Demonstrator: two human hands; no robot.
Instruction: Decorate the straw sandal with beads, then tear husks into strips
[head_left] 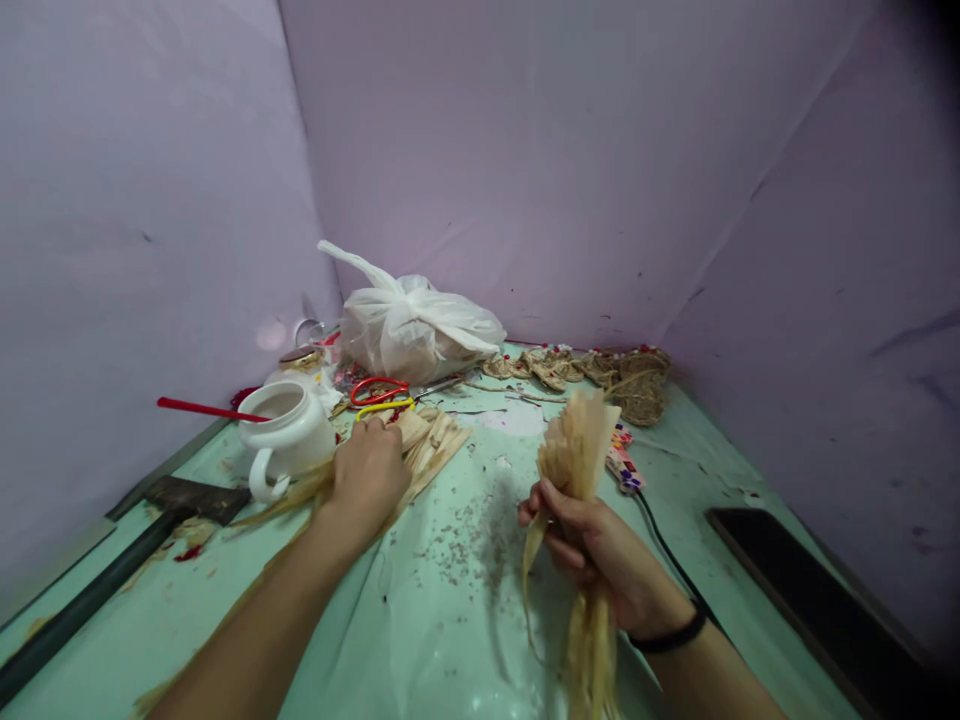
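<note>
husk bundle [576, 450] clamped upright in right hand [600, 550]; left hand [369, 472] curled, pressing on husk pile [431, 440]

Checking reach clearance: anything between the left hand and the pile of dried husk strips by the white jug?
Nothing visible. The left hand already rests on the husk pile; the white jug sits beside it, not between.

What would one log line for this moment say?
left hand: resting on husk pile | right hand: gripping husk bundle | nearby: white pitcher, scissors

The husk bundle [577, 470] runs off the bottom edge; the hammer handle [82, 600] leaves the left edge.
</note>
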